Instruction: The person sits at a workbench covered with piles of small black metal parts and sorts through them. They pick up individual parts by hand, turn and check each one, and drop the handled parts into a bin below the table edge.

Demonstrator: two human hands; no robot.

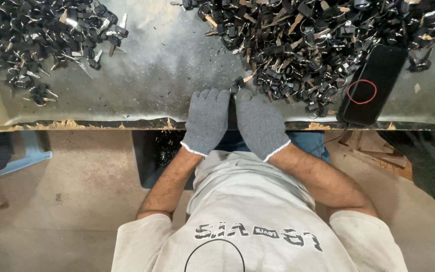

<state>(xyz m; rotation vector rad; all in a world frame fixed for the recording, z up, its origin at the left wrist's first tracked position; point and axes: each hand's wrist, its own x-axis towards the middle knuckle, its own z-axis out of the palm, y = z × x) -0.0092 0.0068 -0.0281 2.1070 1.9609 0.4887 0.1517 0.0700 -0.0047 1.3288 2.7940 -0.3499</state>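
Head view: worn metal desk (162, 65) w/ scratched grey top, chipped wood showing along its front edge; concrete floor (66, 201) below. Person in pale t-shirt leans over the edge, both hands in grey knit gloves resting on the front of the desk, side by side, nearly touching.

Left hand (208, 120) and right hand (259, 123) meet at their fingertips on a small key w/ metal ring (236, 86), which lies at the near edge of the big pile. Fingers of both hands curl down onto it; can't tell if either grip is actually clamped on the key or just pressing it, since the gloves hide the tips.

Around: big pile of black-headed keys (308, 45) spreads over the right half of the desk, just beyond the right hand. Smaller pile of keys (41, 35) sits far left, well apart from the hands. Black phone (373, 83) lies at the right, tilted, overlapping the big pile's edge, cable dropping off the front edge.

Open room: bare stretch of desk between the two piles, directly ahead of the left hand. Dark bin (159, 151) sits under the desk edge, beside the left forearm. Blue stool part (23, 156) at far left on the floor.
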